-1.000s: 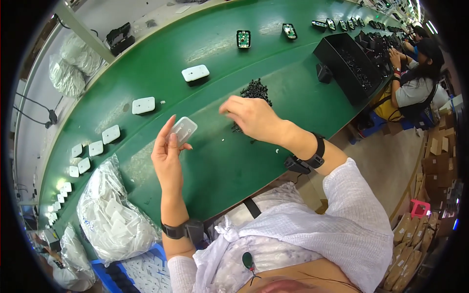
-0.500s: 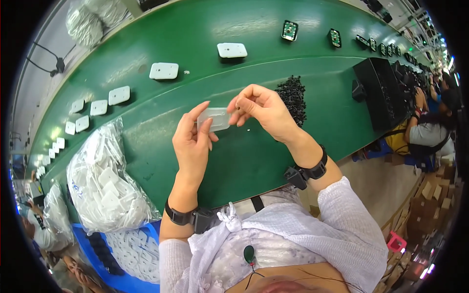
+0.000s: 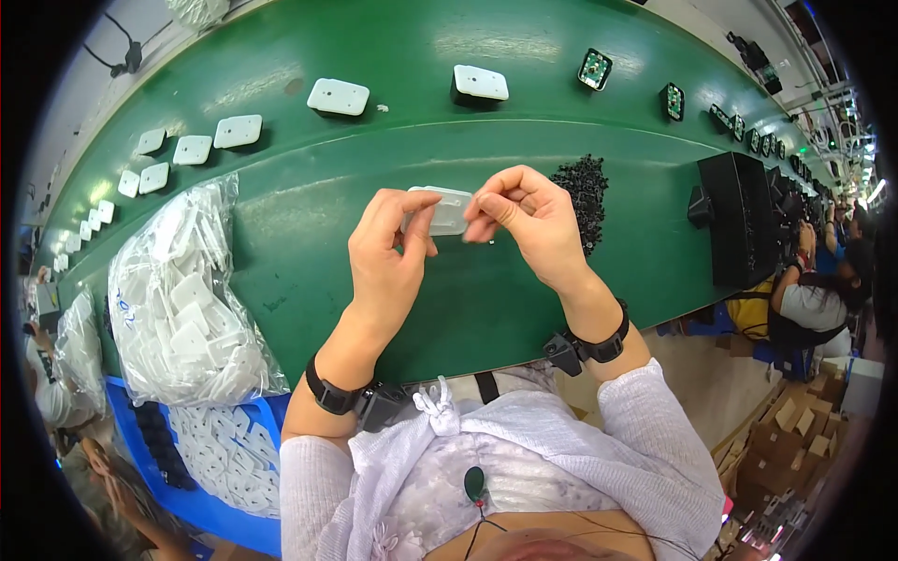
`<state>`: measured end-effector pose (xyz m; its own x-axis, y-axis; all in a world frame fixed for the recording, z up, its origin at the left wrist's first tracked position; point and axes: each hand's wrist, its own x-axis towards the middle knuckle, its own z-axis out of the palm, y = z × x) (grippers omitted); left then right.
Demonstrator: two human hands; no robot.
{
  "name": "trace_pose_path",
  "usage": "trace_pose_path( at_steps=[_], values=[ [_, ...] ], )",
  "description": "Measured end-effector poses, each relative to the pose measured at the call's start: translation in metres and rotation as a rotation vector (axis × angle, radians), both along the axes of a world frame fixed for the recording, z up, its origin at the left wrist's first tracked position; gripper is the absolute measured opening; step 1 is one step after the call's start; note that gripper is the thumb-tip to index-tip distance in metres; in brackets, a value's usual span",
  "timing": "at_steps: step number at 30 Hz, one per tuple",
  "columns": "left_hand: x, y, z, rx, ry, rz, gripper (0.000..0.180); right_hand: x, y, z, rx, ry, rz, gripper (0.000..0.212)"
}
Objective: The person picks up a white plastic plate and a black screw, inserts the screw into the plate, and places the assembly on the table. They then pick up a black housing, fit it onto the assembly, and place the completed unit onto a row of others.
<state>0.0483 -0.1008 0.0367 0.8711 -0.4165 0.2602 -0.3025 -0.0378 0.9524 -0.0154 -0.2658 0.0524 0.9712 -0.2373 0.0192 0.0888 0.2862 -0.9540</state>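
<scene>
Two hands meet above the green desk (image 3: 309,215), sharing one small white plastic cover (image 3: 447,210) held in the air just over its surface. Left hand (image 3: 388,257) has its grip pinched on the cover's left end, fingers curled over the top edge and thumb underneath. Right hand (image 3: 528,220) pinches the cover's right end, fingertips pressed together against it. Just beside the right hand, a heap of small black parts (image 3: 585,187) lies on the desk. To the left, a clear bag of white covers (image 3: 182,299) rests on the desk, well apart from the hands. Along the far edge, more white housings (image 3: 339,96) sit in a row. A black box (image 3: 739,215) stands at the right.
</scene>
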Motion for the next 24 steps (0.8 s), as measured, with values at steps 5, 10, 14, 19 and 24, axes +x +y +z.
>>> trace_pose_path(
  at_steps=[5,10,14,19,24],
  values=[
    [-0.003,-0.001,-0.001,-0.072,0.048,-0.031,0.015,-0.005,-0.005,0.001,-0.256,0.023,0.066,0.018],
    [-0.006,-0.004,0.004,-0.07,0.027,-0.054,0.022,-0.003,0.002,0.0,-0.23,0.002,0.086,0.029],
    [-0.007,-0.005,0.001,-0.013,-0.126,-0.08,0.026,-0.004,0.003,0.002,-0.202,0.008,0.139,0.037],
    [-0.004,-0.003,-0.004,0.043,-0.25,-0.074,0.02,-0.004,0.003,0.0,-0.166,0.058,0.159,0.034],
    [-0.007,-0.001,0.002,-0.048,0.08,-0.099,0.01,-0.005,0.009,-0.001,-0.695,-0.194,-0.044,0.016]
  ],
)
